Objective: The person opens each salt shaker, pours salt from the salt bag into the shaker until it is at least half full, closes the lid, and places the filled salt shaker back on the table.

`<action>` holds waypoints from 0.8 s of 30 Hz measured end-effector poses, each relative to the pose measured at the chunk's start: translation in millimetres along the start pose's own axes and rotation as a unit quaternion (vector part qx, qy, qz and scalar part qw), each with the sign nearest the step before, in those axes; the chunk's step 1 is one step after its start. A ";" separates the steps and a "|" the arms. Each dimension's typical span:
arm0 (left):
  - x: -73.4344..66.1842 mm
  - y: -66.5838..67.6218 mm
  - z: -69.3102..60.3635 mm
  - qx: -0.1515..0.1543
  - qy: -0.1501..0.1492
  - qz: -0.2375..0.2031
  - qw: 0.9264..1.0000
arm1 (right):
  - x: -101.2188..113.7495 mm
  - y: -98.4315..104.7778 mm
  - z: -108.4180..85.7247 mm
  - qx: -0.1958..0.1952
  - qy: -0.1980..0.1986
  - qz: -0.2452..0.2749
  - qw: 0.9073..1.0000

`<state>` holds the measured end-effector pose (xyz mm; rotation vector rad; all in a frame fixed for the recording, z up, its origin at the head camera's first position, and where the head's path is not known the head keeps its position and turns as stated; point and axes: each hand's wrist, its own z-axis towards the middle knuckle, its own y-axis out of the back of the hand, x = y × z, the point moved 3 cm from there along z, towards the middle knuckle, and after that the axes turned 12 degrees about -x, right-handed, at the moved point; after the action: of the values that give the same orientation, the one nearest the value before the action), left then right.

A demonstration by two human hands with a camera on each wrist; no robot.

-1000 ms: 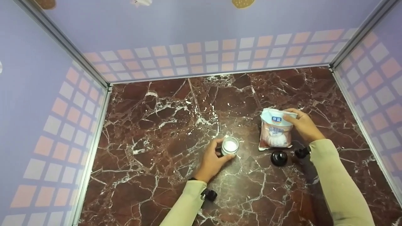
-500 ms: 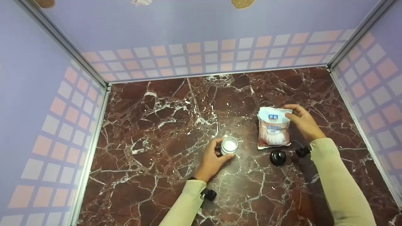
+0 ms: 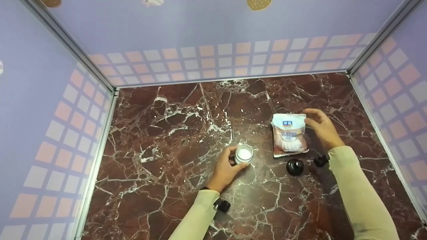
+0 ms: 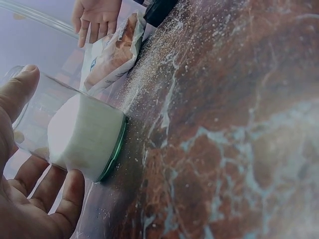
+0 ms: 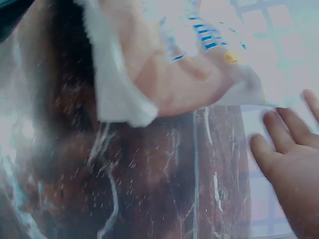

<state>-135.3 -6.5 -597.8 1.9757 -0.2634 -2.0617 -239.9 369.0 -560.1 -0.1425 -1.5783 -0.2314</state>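
Note:
A small clear glass jar (image 3: 244,153) is partly filled with white salt. My left hand (image 3: 227,170) grips it from the left, thumb on the near side, fingers round the far side; the left wrist view shows the salt (image 4: 84,134) through the glass. To the right, a printed salt bag (image 3: 289,135) stands or leans on the surface; which of these I cannot tell. Beside its upper right corner is my right hand (image 3: 323,128), fingers extended and apart from the bag. In the right wrist view those fingers (image 5: 281,132) are near the bag's edge.
A round black lid (image 3: 295,167) lies just in front of the bag. White grains (image 4: 144,74) are scattered over the dark red marbled tabletop (image 3: 160,206). Purple panels with pink and white squares (image 3: 206,50) enclose the back and both sides.
My right hand has let go of the bag's upper corner and moved slightly off it. The bag has shifted a little to the left. The left hand keeps holding the jar in place.

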 end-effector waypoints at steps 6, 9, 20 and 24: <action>-0.8 0.1 -2.4 0.004 -0.005 -0.011 1.000 | 32.1 1.2 -34.8 -0.038 0.103 -0.121 0.986; -1.0 1.4 -1.9 -0.001 -0.008 -0.008 1.000 | 45.9 -6.8 -72.3 0.042 0.152 -0.297 0.942; -3.5 2.1 3.2 0.020 -0.018 -0.012 1.000 | -1.7 -21.2 -165.5 0.066 0.201 -0.448 0.868; -5.1 2.7 5.8 0.044 -0.003 -0.008 0.999 | -5.5 -17.4 -174.7 0.025 0.211 -0.437 0.874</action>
<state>-140.7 -7.7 -591.7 2.0291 -0.3467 -2.1003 -74.0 311.2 -565.1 0.6485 -1.1115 -0.8652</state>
